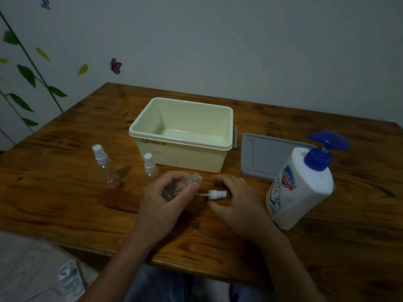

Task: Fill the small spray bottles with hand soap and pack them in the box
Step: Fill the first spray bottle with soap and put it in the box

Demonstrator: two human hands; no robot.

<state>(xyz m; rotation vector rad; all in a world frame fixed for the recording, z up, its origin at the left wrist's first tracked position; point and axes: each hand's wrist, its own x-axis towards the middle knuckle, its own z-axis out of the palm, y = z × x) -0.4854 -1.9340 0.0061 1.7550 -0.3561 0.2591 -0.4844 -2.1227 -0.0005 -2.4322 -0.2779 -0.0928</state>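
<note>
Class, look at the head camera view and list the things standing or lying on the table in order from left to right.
Capped spray bottle → second capped spray bottle → open bottle in the left hand → loose spray cap under the right hand → grey lid → soap pump bottle. The cream box spans the middle, so it is left out.

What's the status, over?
Left hand grips uncapped spray bottle. Right hand holds its spray cap. Box open, soap dispenser unobstructed.

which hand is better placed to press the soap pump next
Right, probably. The right hand lies beside the soap bottle and only needs to put down the spray cap. The left hand grips the open small bottle, farther from the pump.
</note>
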